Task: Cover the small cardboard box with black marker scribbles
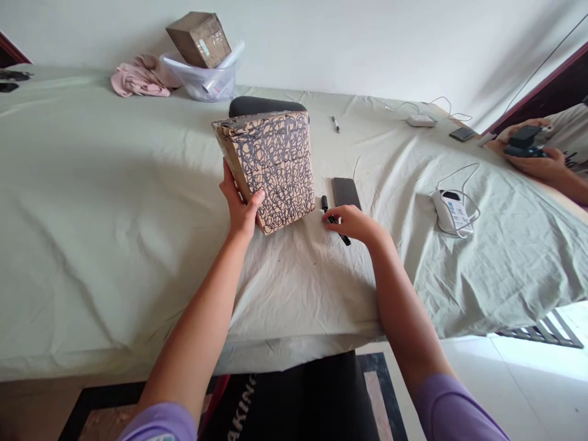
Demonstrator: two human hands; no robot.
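Note:
A cardboard box (pixel 278 165), its front face scribbled over with black loops, is tilted up on the cloth-covered table. Wrapped round its lower left edge, my left hand (pixel 239 205) has the thumb on the scribbled face and the other fingers along the side. To the right of the box, my right hand (pixel 351 222) is closed with its fingertips on a black marker (pixel 345 239), which lies slantwise at the cloth. Part of the marker is hidden by the fingers. Just behind that hand is a dark phone (pixel 345 191).
Behind the box lies a black rounded object (pixel 266 106). A plastic basket (pixel 202 82) bears a smaller carton (pixel 199 40), beside pink cloth (pixel 140 76). A pen (pixel 336 124), a white corded device (pixel 452 213) and a power strip (pixel 421 120) are rightward. Another person's hands (pixel 546 162) hold a dark device.

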